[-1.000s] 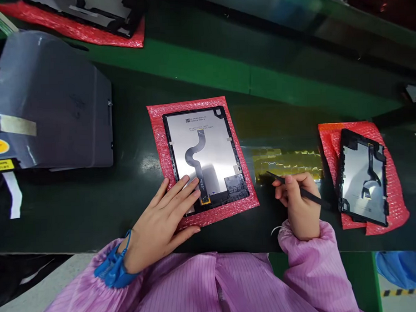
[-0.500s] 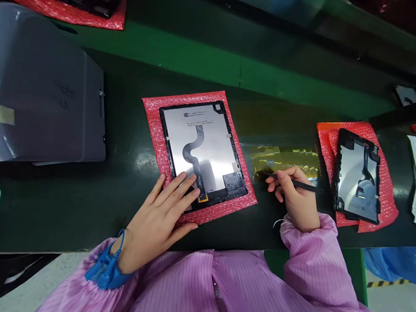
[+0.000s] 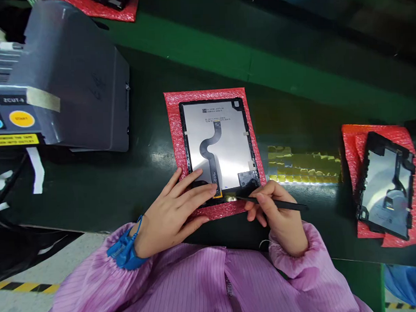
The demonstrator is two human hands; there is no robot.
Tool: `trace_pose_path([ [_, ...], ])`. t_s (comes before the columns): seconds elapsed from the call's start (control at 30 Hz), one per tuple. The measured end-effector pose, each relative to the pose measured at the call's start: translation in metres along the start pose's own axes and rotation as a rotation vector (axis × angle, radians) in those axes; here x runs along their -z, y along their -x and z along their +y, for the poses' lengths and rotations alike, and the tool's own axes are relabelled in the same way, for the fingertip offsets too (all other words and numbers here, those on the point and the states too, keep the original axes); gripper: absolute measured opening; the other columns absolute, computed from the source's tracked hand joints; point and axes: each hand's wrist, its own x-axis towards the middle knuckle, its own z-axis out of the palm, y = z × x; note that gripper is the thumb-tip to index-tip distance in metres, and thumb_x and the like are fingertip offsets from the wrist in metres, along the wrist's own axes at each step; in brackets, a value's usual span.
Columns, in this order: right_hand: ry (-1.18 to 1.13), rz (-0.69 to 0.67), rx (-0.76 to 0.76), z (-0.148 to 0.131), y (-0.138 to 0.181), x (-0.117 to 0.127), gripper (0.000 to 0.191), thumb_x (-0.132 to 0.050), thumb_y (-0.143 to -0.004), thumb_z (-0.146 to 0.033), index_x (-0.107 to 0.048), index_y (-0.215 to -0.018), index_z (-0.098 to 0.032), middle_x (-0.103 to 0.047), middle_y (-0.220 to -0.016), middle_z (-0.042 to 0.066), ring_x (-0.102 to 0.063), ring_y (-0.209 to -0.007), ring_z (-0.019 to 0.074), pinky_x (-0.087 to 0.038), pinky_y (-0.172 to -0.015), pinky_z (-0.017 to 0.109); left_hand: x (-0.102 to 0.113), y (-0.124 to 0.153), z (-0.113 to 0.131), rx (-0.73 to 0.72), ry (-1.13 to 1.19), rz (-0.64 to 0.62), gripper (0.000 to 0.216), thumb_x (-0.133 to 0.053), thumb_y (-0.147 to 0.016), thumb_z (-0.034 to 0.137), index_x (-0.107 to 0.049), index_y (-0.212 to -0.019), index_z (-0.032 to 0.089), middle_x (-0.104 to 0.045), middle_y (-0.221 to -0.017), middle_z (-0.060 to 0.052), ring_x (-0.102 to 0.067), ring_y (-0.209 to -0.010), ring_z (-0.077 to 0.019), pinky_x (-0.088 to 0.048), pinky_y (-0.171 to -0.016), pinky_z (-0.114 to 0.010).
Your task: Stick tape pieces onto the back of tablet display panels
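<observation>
My right hand [image 3: 278,217] has come left from the yellow tape strips [image 3: 304,168] to the near edge of the tablet panel [image 3: 224,146], bringing the thin black tool [image 3: 281,203] with it. My fingers are pinched tight round that tool, and its tip lies at the panel's near rim, just right of the flex cable [image 3: 209,149] end. My left hand [image 3: 172,212] lies flat with the fingers spread, pressing the panel's near-left corner and gripping nothing. The panel sits on red bubble wrap [image 3: 175,130] mid-belt. A grey machine [image 3: 79,83] stands far left and a second panel [image 3: 386,186] lies well off to the right.
</observation>
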Motion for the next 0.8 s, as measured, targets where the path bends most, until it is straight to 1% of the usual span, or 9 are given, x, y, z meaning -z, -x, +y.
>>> trace_pose_path([
  [0.1, 0.056, -0.037, -0.063, 0.004, 0.001, -0.014, 0.029, -0.071, -0.097, -0.042, -0.060, -0.080, -0.021, -0.077, -0.072, 0.003, -0.060, -0.045, 0.0093, -0.041, -0.038, 0.017, 0.001, 0.000, 0.000, 0.019, -0.001, -0.028, 0.047, -0.057, -0.105, 0.031, -0.050, -0.150, 0.019, -0.069, -0.141, -0.007, -0.036, -0.156, -0.0300, -0.021, -0.131, -0.060],
  [0.23, 0.083, -0.047, -0.069, 0.005, -0.001, -0.018, 0.028, -0.070, -0.097, -0.041, -0.059, -0.080, -0.022, -0.077, -0.073, 0.002, -0.055, -0.042, 0.0081, -0.041, -0.039, 0.019, 0.000, 0.000, 0.001, 0.033, 0.007, -0.034, 0.044, -0.056, -0.105, 0.031, -0.053, -0.148, 0.018, -0.070, -0.141, -0.008, -0.039, -0.155, -0.0298, -0.024, -0.131, -0.060],
  [0.3, 0.084, -0.057, -0.068, 0.004, -0.002, -0.019, 0.028, -0.070, -0.097, -0.041, -0.059, -0.080, -0.022, -0.076, -0.073, 0.002, -0.055, -0.042, 0.0079, -0.041, -0.039, 0.019, 0.000, 0.000, 0.001, 0.038, 0.010, -0.031, 0.042, -0.054, -0.106, 0.031, -0.054, -0.146, 0.017, -0.070, -0.141, -0.008, -0.040, -0.154, -0.0299, -0.024, -0.130, -0.059],
  [0.53, 0.099, -0.069, -0.079, 0.005, -0.004, -0.020, 0.027, -0.070, -0.097, -0.041, -0.060, -0.081, -0.021, -0.077, -0.073, 0.002, -0.058, -0.043, 0.0085, -0.043, -0.040, 0.019, 0.001, -0.002, 0.003, 0.046, 0.020, -0.026, 0.040, -0.055, -0.106, 0.030, -0.054, -0.144, 0.016, -0.070, -0.141, -0.007, -0.040, -0.154, -0.0295, -0.023, -0.131, -0.058],
  [0.7, 0.094, -0.065, -0.061, 0.005, -0.004, -0.022, 0.028, -0.070, -0.097, -0.042, -0.059, -0.081, -0.022, -0.077, -0.074, 0.003, -0.070, -0.053, 0.0131, -0.043, -0.038, 0.018, 0.001, -0.002, 0.002, 0.049, 0.025, -0.026, 0.040, -0.054, -0.107, 0.032, -0.054, -0.143, 0.016, -0.069, -0.142, -0.007, -0.041, -0.154, -0.0300, -0.024, -0.131, -0.059],
  [0.8, 0.099, -0.064, -0.039, 0.005, -0.002, -0.023, 0.027, -0.069, -0.098, -0.040, -0.058, -0.082, -0.022, -0.077, -0.074, 0.002, -0.070, -0.052, 0.0127, -0.044, -0.038, 0.018, 0.001, -0.002, 0.002, 0.056, 0.026, -0.032, 0.040, -0.054, -0.107, 0.033, -0.055, -0.143, 0.017, -0.070, -0.141, -0.007, -0.041, -0.153, -0.0300, -0.024, -0.131, -0.059],
])
